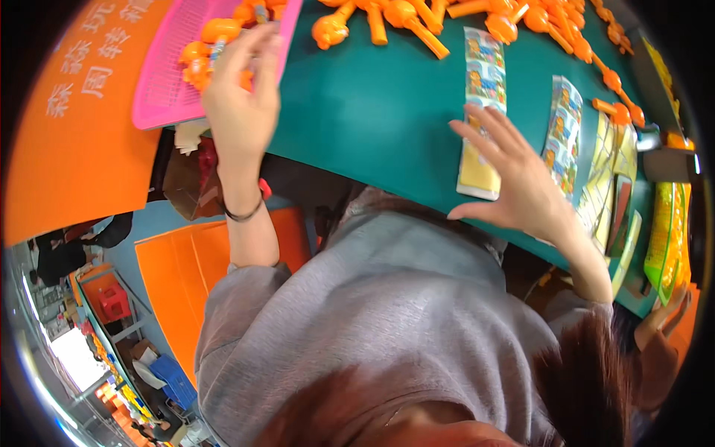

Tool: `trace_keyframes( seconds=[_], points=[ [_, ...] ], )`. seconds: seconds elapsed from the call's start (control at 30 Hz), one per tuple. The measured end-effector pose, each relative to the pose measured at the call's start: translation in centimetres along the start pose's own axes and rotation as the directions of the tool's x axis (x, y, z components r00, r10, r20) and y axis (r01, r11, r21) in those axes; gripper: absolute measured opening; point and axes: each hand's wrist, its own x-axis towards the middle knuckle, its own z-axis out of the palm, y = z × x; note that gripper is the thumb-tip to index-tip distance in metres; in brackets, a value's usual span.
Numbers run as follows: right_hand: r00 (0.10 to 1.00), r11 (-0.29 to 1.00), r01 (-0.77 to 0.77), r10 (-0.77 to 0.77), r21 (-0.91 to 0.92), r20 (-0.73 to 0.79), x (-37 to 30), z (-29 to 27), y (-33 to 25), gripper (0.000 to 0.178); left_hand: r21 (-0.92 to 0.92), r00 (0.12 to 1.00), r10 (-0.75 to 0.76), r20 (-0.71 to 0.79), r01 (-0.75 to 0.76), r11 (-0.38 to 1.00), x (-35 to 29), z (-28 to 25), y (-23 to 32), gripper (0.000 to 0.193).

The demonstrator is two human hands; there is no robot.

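My left hand (242,97) is over the pink plastic basket (153,89) at the upper left, its thumb and fingers apart. Close to its fingertips lie orange plastic pieces (221,30) in the basket, some with a small printed sticker. The fingers partly hide these pieces. At the right, my right hand (521,175) is spread above a strip of printed stickers (485,71). The lower end of that strip shows bare yellowish backing. I see nothing held in the right hand. A second sticker strip (564,127) lies just beyond it.
Orange toy pieces with round heads and stick handles (406,18) line the far side of the green table (357,112). Yellow backing sheets (599,171) and a yellow-green bag (666,238) lie at the right. Another person's hand (663,316) shows at the right edge.
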Motion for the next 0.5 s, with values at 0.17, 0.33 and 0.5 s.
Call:
trace_keyframes(
  seconds=[0.17,0.33,0.5],
  points=[
    [0.992,0.992,-0.004,-0.011,-0.122,-0.123,-5.2,5.1,-1.6,0.063,-0.487,0.836,-0.021,0.549,0.340,0.804,-5.1,1.8,8.0,0.011],
    [0.926,0.961,-0.112,0.192,0.251,-0.324,-5.8,4.8,-0.6,0.034,-0.484,0.774,0.021,0.633,0.375,0.791,-7.9,5.0,10.2,0.016],
    [0.844,0.951,-0.289,0.307,0.108,-0.441,-1.6,2.2,4.4,0.074,-0.405,0.773,0.150,0.616,0.147,0.903,-8.4,6.4,11.5,0.033]
  ],
)
